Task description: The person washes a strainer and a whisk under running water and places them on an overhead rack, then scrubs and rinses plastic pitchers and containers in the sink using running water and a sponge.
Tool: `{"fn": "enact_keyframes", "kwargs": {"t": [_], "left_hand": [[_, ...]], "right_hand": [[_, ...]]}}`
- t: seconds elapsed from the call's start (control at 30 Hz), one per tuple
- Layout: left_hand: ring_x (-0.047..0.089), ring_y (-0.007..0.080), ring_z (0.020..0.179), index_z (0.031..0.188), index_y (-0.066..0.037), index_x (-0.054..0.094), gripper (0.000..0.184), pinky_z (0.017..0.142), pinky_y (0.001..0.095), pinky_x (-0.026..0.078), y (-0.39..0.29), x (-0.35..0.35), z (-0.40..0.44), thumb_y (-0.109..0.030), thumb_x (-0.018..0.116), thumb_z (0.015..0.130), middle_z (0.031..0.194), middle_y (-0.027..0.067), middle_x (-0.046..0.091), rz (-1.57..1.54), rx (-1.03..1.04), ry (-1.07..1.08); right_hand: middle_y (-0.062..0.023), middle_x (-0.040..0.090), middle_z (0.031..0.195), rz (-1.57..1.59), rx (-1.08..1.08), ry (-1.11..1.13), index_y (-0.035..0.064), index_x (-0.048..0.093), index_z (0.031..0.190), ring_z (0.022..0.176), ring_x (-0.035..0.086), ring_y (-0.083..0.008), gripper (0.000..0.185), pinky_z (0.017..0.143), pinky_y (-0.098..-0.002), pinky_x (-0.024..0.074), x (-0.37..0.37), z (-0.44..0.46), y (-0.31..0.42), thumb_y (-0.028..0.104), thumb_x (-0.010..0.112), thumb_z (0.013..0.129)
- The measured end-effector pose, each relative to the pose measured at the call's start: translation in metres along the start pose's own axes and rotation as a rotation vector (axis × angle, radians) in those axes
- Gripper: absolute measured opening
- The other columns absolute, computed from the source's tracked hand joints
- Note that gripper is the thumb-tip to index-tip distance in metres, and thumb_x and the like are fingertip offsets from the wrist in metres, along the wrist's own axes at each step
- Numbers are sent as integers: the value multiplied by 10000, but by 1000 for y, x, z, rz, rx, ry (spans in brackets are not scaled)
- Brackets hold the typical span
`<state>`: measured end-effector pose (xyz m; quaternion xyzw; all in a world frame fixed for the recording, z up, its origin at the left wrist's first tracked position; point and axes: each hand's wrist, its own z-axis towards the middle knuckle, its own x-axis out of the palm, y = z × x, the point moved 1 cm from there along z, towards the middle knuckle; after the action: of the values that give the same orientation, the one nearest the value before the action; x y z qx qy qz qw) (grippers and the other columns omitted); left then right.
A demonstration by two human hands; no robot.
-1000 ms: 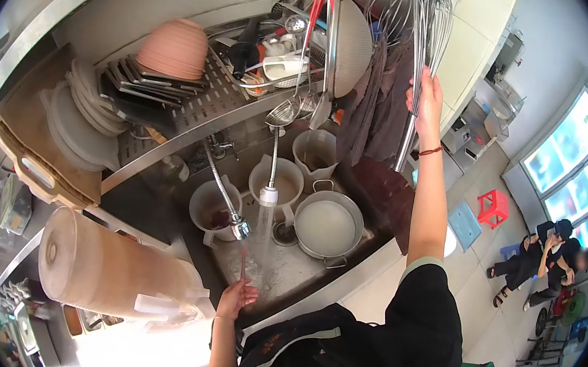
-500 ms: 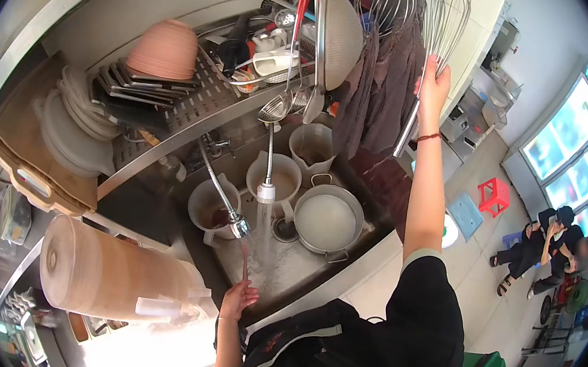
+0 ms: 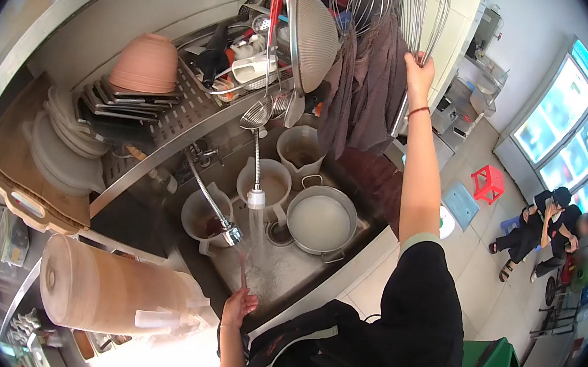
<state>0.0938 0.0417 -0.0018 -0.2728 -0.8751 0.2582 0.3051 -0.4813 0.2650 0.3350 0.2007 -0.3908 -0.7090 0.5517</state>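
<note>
My right hand [image 3: 419, 73] is raised at the upper right, its fingers closed round a metal whisk [image 3: 418, 21]. The whisk's wire loops point up and its handle hangs below my hand. Other whisks [image 3: 361, 4] and dark cloths [image 3: 367, 84] hang beside it. Low over the sink [image 3: 228, 266], my left hand [image 3: 239, 307] is closed on a thin reddish-brown utensil [image 3: 243, 271]; its kind is unclear. Water runs from the spray tap [image 3: 256, 198] near the utensil's far end. A second tap head [image 3: 232, 235] is just above it.
The sink holds a pot of cloudy liquid [image 3: 320, 219] and several plastic jugs [image 3: 264, 182]. Above is a rack [image 3: 171, 124] with bowls [image 3: 145, 64] and a sieve [image 3: 312, 42]. A large cylindrical container [image 3: 118, 290] stands at left. Two people [image 3: 544, 228] sit near a red stool [image 3: 487, 184].
The view has shifted slightly, moving most things a little left. My right hand still grips the whisk, and my left hand still holds the utensil near the running water.
</note>
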Motion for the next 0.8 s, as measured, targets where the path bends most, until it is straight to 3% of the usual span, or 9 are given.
{"fn": "enact_keyframes", "kwargs": {"t": [0.03, 0.07, 0.5, 0.57, 0.6, 0.63, 0.7, 0.8], "left_hand": [[582, 206, 647, 991, -5, 479, 292, 573, 293, 486, 1, -2, 1, -256, 420, 853, 758, 135, 585, -8, 3, 8], [582, 206, 647, 991, -5, 479, 292, 573, 293, 486, 2, -4, 2, -256, 420, 853, 758, 135, 585, -2, 4, 12], [572, 225, 680, 989, -2, 476, 295, 607, 317, 474, 4, 5, 6, -252, 393, 854, 795, 140, 571, 50, -28, -1], [574, 226, 680, 989, -1, 476, 281, 608, 318, 474, 1, 8, 5, -231, 389, 852, 790, 137, 572, 80, -28, 8], [574, 226, 680, 989, -1, 476, 281, 608, 318, 474, 1, 8, 5, -231, 389, 852, 790, 137, 572, 86, -32, 7], [574, 227, 679, 989, 0, 475, 276, 607, 319, 476, 0, 9, 6, -222, 387, 851, 789, 138, 572, 80, -28, 4], [574, 228, 677, 989, 2, 475, 270, 605, 320, 478, -1, 12, 11, -212, 386, 851, 788, 138, 573, 75, -21, 7], [580, 211, 619, 986, 8, 480, 293, 573, 295, 488, 0, 8, 19, -246, 437, 846, 753, 141, 581, 27, -28, -2]], "right_hand": [[-65, 535, 703, -25, -70, -25, -16, 500, 873, 580, 481, -117, 369, 527, -245, 411, 0, 4, -4, 203, 670, 630], [-75, 548, 754, -6, 10, 29, -30, 504, 877, 655, 494, -132, 326, 613, -256, 406, -1, 6, -10, 146, 637, 638], [-36, 522, 870, 285, 69, 474, -7, 471, 917, 855, 535, -136, 209, 757, -252, 421, -33, -48, 38, 18, 526, 717], [-49, 523, 856, 341, 18, 532, -1, 456, 931, 855, 548, -159, 213, 744, -259, 432, -38, -38, 38, 20, 510, 726], [-59, 525, 759, 544, 110, 437, -2, 458, 917, 723, 565, -157, 204, 641, -255, 455, -38, -34, 42, 35, 511, 724], [-56, 508, 661, 359, 109, 348, -4, 451, 909, 540, 531, -139, 218, 486, -238, 431, -41, -19, 37, 55, 522, 711], [-42, 484, 598, 316, 129, 233, -1, 454, 874, 420, 458, -113, 241, 387, -229, 374, -35, 13, 29, 108, 559, 688], [-32, 476, 561, 79, 132, 223, 5, 463, 847, 386, 436, -108, 270, 361, -231, 353, -26, 44, 22, 148, 594, 660]]}}
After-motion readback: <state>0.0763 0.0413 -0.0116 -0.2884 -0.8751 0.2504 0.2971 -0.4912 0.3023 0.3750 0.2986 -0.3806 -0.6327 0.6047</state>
